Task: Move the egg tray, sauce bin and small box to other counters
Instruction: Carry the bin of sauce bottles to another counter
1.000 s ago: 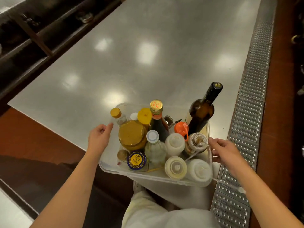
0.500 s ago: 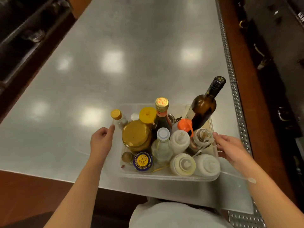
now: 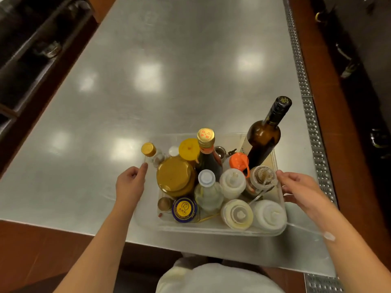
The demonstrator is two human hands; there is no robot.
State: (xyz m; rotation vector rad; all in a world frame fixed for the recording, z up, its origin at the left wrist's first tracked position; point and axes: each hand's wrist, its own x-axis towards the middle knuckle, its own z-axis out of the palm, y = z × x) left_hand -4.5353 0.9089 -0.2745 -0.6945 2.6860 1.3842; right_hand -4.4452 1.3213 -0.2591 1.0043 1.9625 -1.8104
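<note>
The sauce bin (image 3: 211, 230) is a clear plastic tub packed with several bottles and jars. Among them are a tall dark bottle (image 3: 264, 136), a wide gold-lidded jar (image 3: 175, 176) and white squeeze bottles (image 3: 268, 214). It rests on the steel counter (image 3: 169, 70) close to the near edge. My left hand (image 3: 129, 185) curls on its left rim. My right hand (image 3: 300, 189) grips the right rim. No egg tray or small box is in view.
A perforated metal strip (image 3: 309, 115) runs along the counter's right side, with red-brown floor and dark equipment (image 3: 359, 60) beyond. Dark shelving (image 3: 31, 49) stands to the left. My white apron (image 3: 211, 278) is below the counter edge.
The bin hung past the counter's near corner a second ago. It now sits fully on the steel top, both hands still at its rims. My view has swung to face along the counter.
</note>
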